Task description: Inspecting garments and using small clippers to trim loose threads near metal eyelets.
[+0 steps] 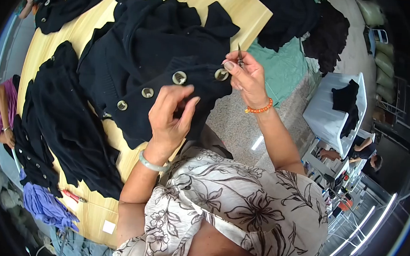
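Observation:
A black knitted cardigan (139, 52) with several large brown-and-cream buttons is spread over the wooden table. My right hand (249, 78) is closed at the garment's right edge, beside a button (221, 74). In it is a small pair of dark thread snips (240, 56), points up; the handle is mostly hidden by the fingers. Over the cardigan's front is my left hand (170, 111), below another button (179, 77). Its fingers are bent, with thumb and fingertips apart, and nothing shows between them. Two more buttons lie left of that hand.
More black garments (63, 118) lie on the table (99, 211) at left, near a red-handled tool (73, 196) and purple cloth (47, 205). Other people work along the far and left edges. Green cloth (280, 66) and a white bin (330, 108) stand at right.

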Demonstrator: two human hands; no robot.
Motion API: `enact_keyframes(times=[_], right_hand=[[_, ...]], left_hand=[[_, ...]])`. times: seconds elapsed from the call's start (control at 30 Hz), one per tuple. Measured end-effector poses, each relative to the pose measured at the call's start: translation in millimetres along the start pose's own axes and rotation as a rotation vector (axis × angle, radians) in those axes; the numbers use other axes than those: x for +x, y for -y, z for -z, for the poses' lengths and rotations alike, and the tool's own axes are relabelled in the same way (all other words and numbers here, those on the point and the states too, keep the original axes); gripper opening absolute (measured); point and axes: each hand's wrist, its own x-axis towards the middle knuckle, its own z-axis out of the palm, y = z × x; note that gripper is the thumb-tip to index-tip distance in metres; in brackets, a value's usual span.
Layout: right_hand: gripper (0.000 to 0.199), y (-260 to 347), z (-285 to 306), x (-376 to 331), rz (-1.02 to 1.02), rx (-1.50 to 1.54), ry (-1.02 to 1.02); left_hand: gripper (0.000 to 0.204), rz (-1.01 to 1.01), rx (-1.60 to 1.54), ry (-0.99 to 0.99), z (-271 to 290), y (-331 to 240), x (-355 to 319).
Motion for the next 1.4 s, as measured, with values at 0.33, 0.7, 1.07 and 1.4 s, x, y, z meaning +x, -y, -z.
enact_keyframes(times=[0.33,0.7,1.07,1.4], right_hand=[[0.016,4,-11,-7,0.037,0.090,0.035],[0.013,0,-40,-7,0.054,0.236,-0.127],[0.006,-9,-42,6,0.112,0.129,-0.221],[0.004,-42,-50,30,0.292,-0.014,-0.330]], left_hand=[[0.045,-0.112,0.007,0.225,-24,6,48],[0.035,-0.113,-0.144,0.021,-38,16,35],[0.032,-0.312,0.032,0.041,-37,22,47],[0.017,-0.166,0.039,0.082,-36,31,48]])
